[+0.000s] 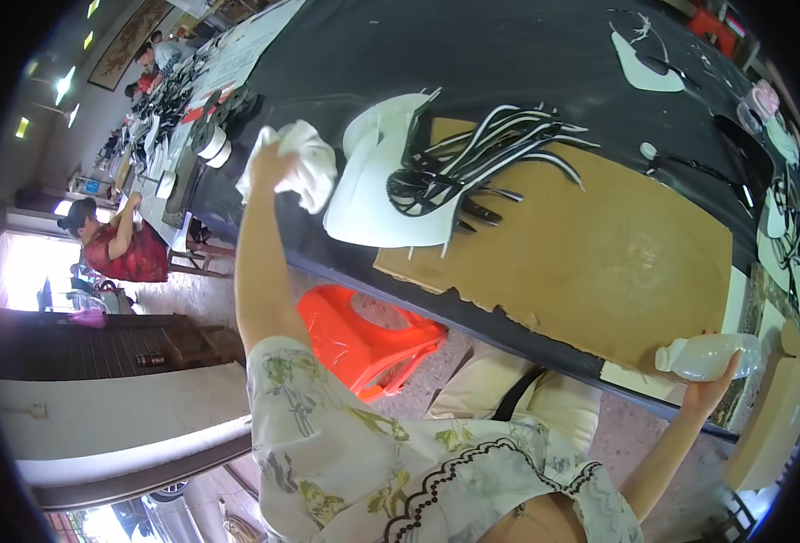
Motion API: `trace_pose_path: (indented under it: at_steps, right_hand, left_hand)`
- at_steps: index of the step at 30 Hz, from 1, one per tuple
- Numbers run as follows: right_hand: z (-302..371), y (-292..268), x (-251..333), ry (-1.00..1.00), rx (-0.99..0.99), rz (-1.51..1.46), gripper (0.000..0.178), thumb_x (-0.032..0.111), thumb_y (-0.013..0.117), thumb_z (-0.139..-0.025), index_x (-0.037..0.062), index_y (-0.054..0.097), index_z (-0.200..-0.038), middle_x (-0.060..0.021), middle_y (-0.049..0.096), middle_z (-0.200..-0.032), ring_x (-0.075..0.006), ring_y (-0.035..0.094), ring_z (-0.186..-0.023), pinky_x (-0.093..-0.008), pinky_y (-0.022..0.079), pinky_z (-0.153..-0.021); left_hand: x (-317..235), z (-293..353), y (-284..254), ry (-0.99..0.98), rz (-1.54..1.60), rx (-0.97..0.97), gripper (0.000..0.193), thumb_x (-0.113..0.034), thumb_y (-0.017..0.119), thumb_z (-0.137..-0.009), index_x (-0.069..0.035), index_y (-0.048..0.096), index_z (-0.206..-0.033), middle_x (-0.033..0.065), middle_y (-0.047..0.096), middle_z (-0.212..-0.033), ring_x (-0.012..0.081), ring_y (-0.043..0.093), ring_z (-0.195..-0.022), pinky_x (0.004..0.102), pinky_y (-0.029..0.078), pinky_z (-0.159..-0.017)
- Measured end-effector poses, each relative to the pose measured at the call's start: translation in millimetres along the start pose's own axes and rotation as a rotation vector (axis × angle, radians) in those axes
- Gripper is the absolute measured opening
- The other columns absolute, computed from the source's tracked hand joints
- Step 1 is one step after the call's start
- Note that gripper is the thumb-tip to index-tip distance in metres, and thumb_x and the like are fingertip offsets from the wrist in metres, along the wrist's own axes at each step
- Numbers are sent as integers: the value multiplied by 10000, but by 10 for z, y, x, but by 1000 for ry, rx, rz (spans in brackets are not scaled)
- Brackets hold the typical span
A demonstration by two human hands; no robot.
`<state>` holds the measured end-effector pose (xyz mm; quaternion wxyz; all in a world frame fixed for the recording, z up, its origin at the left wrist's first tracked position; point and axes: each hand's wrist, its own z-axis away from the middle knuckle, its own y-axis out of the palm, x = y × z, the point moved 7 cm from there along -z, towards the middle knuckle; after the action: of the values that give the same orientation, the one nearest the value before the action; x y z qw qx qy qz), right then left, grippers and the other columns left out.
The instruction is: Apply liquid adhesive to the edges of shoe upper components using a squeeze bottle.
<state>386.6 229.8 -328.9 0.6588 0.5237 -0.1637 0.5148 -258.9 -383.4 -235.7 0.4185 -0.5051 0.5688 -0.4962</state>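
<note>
A black-covered tabletop carries a flat brown cardboard sheet along its near edge. Toward the near-left corner, the person's left hand touches a crumpled white cloth; its finger closure cannot be told. Near the near-right corner, the right hand grips a sideways translucent plastic bottle, fingers curled.

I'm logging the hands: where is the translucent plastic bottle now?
Lower right in the head view, the bottle is in the right hand, by the right end of the brown board.
</note>
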Motion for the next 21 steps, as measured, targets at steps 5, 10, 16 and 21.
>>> trace_pose_path:
  at_steps: [5,10,16,21]
  right_hand:
    - [-96,-40,1,31,69,89,531,430,502,-896,27,454,-1237,-147,527,-1202,-269,509,-1117,-406,424,-947]
    - [-156,-73,14,22,38,77,497,427,485,-906,26,487,-1199,-130,545,-1183,-251,526,-1093,-388,432,-933]
    - [-281,-136,-57,-1,7,71,472,430,494,-902,47,511,-1177,-100,578,-1137,-244,555,-1047,-391,451,-902]
    - [-258,-182,-11,32,101,30,466,429,500,-900,52,515,-1172,-105,584,-1116,-241,547,-1058,-393,443,-914]
  left_hand:
    - [512,-127,-1165,-135,614,-445,347,-226,707,-688,-1,650,-946,127,664,-836,194,602,-729,333,468,-688]
    - [243,-134,-1258,227,354,-618,469,-141,700,-719,-2,558,-1143,124,623,-1019,235,588,-927,348,461,-819]
    - [328,-84,-1563,-156,1146,-733,507,-41,678,-691,99,492,-1141,209,579,-1071,288,587,-942,363,454,-857]
    - [119,63,-1810,15,956,-1156,480,-45,659,-718,100,490,-1144,198,590,-1043,313,589,-938,370,449,-867]
